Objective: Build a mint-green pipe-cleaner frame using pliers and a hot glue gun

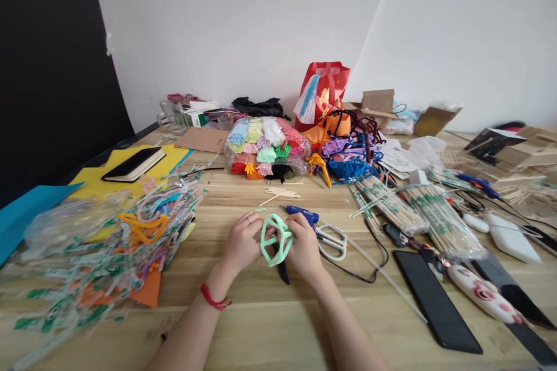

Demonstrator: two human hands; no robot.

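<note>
Between my two hands is a mint-green openwork frame [277, 239], rounded in outline with crossing bars, that looks made of fuzzy pipe cleaner. My left hand [243, 242] pinches its left side, and my right hand [304, 246] grips its right side. Under the frame a dark pointed object [282, 271] lies on the table, partly covered. Just beyond my right hand are a blue glue gun [301, 213] and white-handled scissors [334, 242]. A short green scrap [260, 210] rests past my left fingers.
Plastic wrappers [100, 266] heap at left near a black notebook [134, 164]. Bagged colourful pipe cleaners [266, 148] and a red bag [324, 93] stand behind. Packs of wooden sticks [439, 217], a black phone [435, 301] and a thin pale stick [387, 278] lie to the right.
</note>
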